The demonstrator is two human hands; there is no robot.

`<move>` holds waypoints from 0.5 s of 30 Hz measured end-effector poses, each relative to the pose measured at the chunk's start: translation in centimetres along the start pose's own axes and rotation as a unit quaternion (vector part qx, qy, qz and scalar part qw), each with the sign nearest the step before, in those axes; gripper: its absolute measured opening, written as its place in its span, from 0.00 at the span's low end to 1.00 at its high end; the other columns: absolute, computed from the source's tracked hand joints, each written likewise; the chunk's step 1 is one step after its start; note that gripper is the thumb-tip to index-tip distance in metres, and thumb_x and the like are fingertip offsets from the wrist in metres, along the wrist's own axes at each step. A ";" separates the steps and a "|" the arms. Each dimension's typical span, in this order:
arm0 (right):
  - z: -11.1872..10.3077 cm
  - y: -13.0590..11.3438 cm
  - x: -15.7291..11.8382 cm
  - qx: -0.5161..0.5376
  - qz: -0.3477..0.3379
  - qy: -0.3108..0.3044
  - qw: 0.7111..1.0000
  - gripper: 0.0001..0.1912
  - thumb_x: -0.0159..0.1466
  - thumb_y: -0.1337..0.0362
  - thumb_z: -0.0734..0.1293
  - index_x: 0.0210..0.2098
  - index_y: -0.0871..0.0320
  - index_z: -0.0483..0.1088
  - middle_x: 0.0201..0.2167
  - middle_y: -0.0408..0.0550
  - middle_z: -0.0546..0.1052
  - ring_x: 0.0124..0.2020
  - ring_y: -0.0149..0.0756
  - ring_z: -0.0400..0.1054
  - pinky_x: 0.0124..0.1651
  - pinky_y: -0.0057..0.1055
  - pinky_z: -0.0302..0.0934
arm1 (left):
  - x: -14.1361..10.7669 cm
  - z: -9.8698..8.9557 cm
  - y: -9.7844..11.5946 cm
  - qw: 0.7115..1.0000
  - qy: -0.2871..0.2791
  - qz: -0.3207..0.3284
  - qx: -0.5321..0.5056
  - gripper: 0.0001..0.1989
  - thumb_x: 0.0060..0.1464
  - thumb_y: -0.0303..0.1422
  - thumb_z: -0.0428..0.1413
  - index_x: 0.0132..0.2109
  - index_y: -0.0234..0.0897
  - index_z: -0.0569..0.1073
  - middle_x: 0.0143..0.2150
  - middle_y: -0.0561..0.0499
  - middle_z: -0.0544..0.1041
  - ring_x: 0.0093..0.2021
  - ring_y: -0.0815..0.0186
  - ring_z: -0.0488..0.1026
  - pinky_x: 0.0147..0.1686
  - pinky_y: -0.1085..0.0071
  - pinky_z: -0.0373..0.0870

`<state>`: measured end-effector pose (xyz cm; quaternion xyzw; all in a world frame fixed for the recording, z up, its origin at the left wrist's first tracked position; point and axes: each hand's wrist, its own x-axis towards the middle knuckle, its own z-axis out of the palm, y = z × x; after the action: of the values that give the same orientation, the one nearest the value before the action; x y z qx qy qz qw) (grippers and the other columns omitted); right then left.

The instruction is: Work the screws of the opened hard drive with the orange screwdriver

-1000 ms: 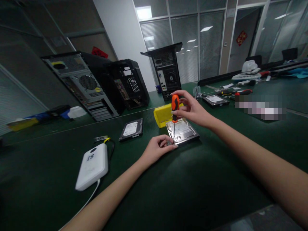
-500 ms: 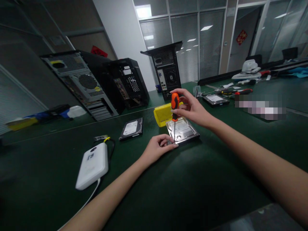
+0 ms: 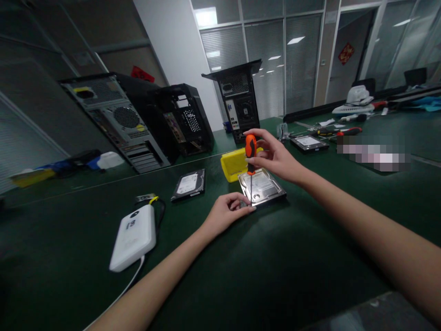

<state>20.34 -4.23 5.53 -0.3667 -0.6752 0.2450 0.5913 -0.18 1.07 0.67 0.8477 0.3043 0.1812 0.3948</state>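
Observation:
An orange and black screwdriver [image 3: 251, 149] stands nearly upright in my right hand [image 3: 272, 154], fingers closed round its handle. Its tip meets the near left corner of a silver hard drive [image 3: 264, 186] lying on the green table. At that same corner my left hand [image 3: 230, 211] rests, thumb and fingers curled against the drive beside the screwdriver's shaft. Whether those fingers also steady the tip or a small screw, I cannot tell. Just behind the drive sits a yellow plastic case [image 3: 232, 165], partly covered by my right hand.
Another hard drive [image 3: 189, 184] lies to the left, and one more [image 3: 309, 142] at the right rear. A white power bank [image 3: 133, 236] with a cable is at near left. Several black computer cases [image 3: 131, 119] stand behind. Pliers [image 3: 349, 132] lie at the far right.
The screwdriver's shaft has shifted very slightly to the right and stands straighter. Both hands keep nearly the same place on the drive and handle.

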 end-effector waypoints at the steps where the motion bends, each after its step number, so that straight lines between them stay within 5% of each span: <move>1: 0.1 0.0 0.0 0.002 -0.002 0.002 1.000 0.29 0.57 0.66 0.68 0.56 0.50 0.56 0.43 0.45 0.65 0.28 0.24 0.63 0.38 0.31 0.67 | 0.0 0.0 0.0 1.000 0.000 0.000 -0.001 0.19 0.46 0.47 0.62 0.37 0.34 0.76 0.22 0.59 0.56 0.24 0.71 0.55 0.27 0.75 0.52; 15: 0.6 -0.3 -0.3 0.000 -0.013 0.011 1.000 0.29 0.57 0.67 0.67 0.56 0.51 0.56 0.43 0.46 0.65 0.31 0.27 0.66 0.41 0.32 0.68 | -0.1 0.1 0.1 1.000 0.001 -0.001 -0.004 0.19 0.46 0.46 0.62 0.37 0.33 0.76 0.21 0.59 0.56 0.24 0.71 0.54 0.27 0.75 0.51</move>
<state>19.67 -4.58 5.51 -0.3605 -0.6736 0.2335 0.6015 -0.18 0.96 0.67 0.8458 0.3044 0.1826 0.3982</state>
